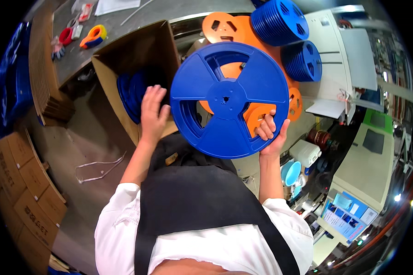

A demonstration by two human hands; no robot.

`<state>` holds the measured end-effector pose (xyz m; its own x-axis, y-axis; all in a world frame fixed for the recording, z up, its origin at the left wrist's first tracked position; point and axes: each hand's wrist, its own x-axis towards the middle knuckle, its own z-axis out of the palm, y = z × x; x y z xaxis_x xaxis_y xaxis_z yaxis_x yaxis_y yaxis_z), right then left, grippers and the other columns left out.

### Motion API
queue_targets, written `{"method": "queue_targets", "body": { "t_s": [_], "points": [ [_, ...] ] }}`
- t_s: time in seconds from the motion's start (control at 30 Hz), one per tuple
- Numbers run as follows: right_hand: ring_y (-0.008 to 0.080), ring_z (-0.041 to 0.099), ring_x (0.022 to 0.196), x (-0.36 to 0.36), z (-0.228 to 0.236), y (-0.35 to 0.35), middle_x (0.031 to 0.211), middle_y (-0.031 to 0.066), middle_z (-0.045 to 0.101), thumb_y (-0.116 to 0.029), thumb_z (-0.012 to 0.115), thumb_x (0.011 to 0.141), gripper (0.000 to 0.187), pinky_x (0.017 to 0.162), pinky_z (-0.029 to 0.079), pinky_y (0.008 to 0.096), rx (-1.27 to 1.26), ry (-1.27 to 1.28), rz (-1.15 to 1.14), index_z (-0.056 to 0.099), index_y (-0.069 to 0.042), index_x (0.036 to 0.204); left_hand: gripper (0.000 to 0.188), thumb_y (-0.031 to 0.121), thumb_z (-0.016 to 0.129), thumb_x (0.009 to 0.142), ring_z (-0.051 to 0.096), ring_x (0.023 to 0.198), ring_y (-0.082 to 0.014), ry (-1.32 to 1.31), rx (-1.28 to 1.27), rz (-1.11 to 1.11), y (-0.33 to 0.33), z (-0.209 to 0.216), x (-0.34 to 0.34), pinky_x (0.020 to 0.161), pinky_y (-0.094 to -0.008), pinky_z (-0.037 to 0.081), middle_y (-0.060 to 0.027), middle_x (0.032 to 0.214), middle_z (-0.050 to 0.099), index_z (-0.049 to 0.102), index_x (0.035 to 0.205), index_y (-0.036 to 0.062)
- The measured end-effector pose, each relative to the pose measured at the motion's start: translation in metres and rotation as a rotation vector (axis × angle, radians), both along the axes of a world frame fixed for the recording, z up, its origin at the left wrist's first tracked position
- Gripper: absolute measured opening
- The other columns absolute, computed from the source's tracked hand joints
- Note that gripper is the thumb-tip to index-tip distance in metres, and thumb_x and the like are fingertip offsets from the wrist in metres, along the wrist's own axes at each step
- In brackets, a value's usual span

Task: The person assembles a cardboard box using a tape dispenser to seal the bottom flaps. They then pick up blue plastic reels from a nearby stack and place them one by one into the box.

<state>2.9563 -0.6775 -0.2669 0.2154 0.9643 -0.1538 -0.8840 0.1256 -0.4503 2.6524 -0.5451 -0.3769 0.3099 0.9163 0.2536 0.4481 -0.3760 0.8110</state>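
Observation:
A large blue plastic reel with a small centre hole is held up in front of my body. My right hand grips its lower right, fingers curled through one of the cutouts; several flanges look stacked behind the front face. Beside the reel's left rim, my left hand is open, slightly blurred, fingers apart, with nothing in it. It hovers over the near side of an open cardboard box. Inside that box stand more blue reels, partly in shadow and partly hidden behind my hand.
Orange reels and two stacks of blue reels stand beyond the held reel. Tape rolls lie on the grey bench. Flattened cardboard and stacked cartons line the left. A beige machine stands right.

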Motion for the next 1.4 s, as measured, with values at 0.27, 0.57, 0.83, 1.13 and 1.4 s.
{"method": "queue_targets", "body": {
  "t_s": [0.27, 0.57, 0.83, 1.13, 1.4],
  "points": [
    [0.0117, 0.043, 0.058, 0.045, 0.01, -0.019, 0.075, 0.0042, 0.045, -0.043, 0.052, 0.093, 0.057, 0.054, 0.039, 0.0262, 0.071, 0.098, -0.194, 0.044, 0.005, 0.122, 0.06, 0.041, 0.069, 0.076, 0.038, 0.131, -0.0304, 0.274, 0.119, -0.95, -0.035, 0.049, 0.087, 0.113, -0.05, 0.017, -0.0149, 0.132, 0.049, 0.051, 0.117, 0.0011],
    [0.0221, 0.063, 0.085, 0.13, -0.003, -0.061, 0.098, 0.0129, 0.063, -0.039, 0.043, 0.097, 0.049, 0.078, 0.052, 0.0362, -0.501, -0.536, -0.319, 0.047, 0.002, 0.126, 0.014, 0.003, 0.052, 0.077, 0.056, 0.086, -0.0321, 0.297, 0.102, -0.754, -0.032, -0.009, 0.151, 0.075, -0.0381, 0.047, -0.0136, 0.088, 0.056, 0.053, 0.091, 0.0043],
    [0.0136, 0.05, 0.066, 0.186, 0.024, -0.13, 0.081, 0.0043, 0.056, -0.044, 0.042, 0.097, 0.056, 0.061, 0.043, 0.0277, -0.174, -0.493, -0.593, 0.041, 0.0, 0.132, 0.009, 0.011, 0.052, 0.079, 0.055, 0.101, -0.0267, 0.717, 0.398, -0.652, 0.001, -0.079, 0.179, 0.096, -0.0431, 0.04, -0.0089, 0.087, 0.057, 0.053, 0.088, 0.0085],
    [0.0108, 0.046, 0.052, 0.142, 0.019, -0.142, 0.07, 0.0069, 0.052, -0.029, 0.044, 0.097, 0.046, 0.049, 0.039, 0.0242, 0.287, 0.081, -0.505, 0.045, 0.006, 0.127, 0.05, 0.014, 0.056, 0.084, 0.031, 0.135, -0.028, 0.908, 0.277, -0.568, 0.002, -0.132, 0.191, 0.109, -0.0507, 0.024, -0.0135, 0.14, 0.039, 0.043, 0.132, 0.0109],
    [0.0132, 0.051, 0.055, 0.096, 0.013, -0.082, 0.071, 0.0084, 0.054, -0.027, 0.038, 0.099, 0.046, 0.052, 0.043, 0.0266, 0.333, 0.188, -0.429, 0.042, 0.008, 0.129, 0.061, 0.018, 0.073, 0.071, 0.016, 0.14, -0.0373, 0.193, 0.468, -0.587, 0.027, 0.007, 0.151, 0.113, -0.0528, 0.013, -0.0185, 0.148, 0.025, 0.049, 0.128, 0.0209]
  ]
}}
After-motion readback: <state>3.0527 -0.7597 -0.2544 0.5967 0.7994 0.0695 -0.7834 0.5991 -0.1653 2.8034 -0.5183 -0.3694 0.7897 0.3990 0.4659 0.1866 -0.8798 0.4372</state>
